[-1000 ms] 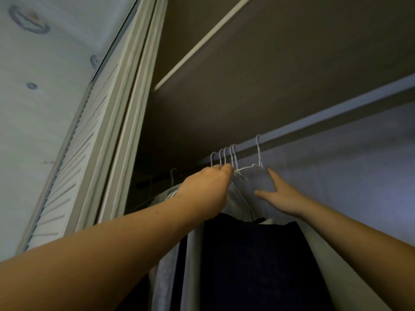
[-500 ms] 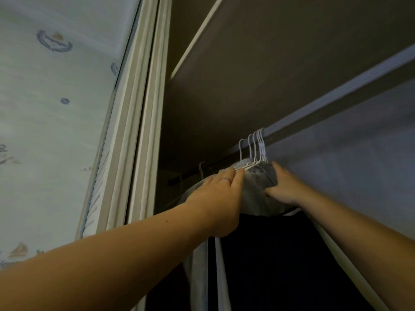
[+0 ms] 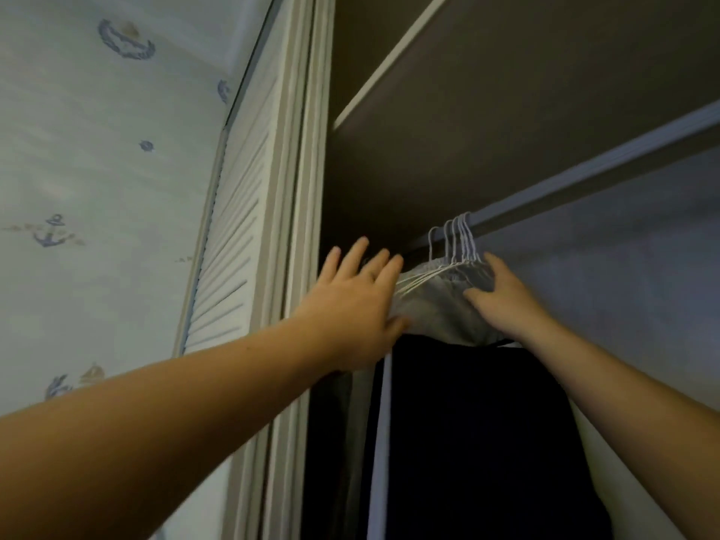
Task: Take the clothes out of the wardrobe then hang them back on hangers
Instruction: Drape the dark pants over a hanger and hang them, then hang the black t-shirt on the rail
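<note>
Dark garment (image 3: 467,422) hangs nearest, below both hands. Left hand (image 3: 358,305) is spread flat with its fingers straight and its thumb at the edge of the grey garment (image 3: 436,305). Right hand (image 3: 504,305) lies on that garment's other side; whether it grasps cannot be determined. Bunched white wire hangers (image 3: 456,243) hook over the rail (image 3: 584,173) beyond.

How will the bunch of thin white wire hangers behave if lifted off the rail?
The thin white wire hangers probably flex and tangle, being slim and packed together. The grey cloth on them sags, so likely floppy. Carrying several garments, the bunch may feel heavy.
</note>
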`<act>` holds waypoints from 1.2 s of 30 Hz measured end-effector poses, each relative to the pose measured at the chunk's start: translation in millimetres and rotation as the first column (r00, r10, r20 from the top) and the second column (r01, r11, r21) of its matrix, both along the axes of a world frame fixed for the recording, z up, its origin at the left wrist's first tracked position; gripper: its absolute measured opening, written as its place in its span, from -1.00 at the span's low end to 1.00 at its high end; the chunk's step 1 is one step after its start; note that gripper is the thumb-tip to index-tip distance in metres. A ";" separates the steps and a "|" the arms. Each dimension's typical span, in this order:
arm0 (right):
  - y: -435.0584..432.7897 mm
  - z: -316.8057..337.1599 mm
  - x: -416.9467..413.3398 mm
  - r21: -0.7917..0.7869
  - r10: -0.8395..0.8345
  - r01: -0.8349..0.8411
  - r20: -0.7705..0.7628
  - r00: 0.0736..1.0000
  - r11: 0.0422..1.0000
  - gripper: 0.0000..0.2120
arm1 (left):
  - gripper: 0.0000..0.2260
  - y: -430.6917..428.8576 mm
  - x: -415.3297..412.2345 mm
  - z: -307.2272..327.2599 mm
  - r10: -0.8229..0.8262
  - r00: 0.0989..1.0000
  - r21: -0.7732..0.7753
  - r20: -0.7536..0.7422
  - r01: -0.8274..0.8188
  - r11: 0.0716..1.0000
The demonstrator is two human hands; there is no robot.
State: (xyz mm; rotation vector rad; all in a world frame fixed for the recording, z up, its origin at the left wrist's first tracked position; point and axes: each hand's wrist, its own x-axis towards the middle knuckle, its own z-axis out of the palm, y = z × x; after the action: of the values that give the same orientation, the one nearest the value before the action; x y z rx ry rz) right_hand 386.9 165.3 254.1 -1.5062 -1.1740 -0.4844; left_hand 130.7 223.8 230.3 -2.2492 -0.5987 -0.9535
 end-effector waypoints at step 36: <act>-371.2 -566.1 -1069.5 -0.768 0.937 -0.619 0.075 -0.343 -0.165 -0.30 | -0.31 -631.7 -884.6 -543.7 0.974 -0.190 -0.746 -0.119 -0.631 -0.214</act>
State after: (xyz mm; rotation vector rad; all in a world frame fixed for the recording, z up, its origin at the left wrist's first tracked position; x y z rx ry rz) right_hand -682.6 -205.9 -312.0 -0.0547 -2.8510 0.4923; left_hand -753.9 -407.9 -313.4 -0.8958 -2.7464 -0.4487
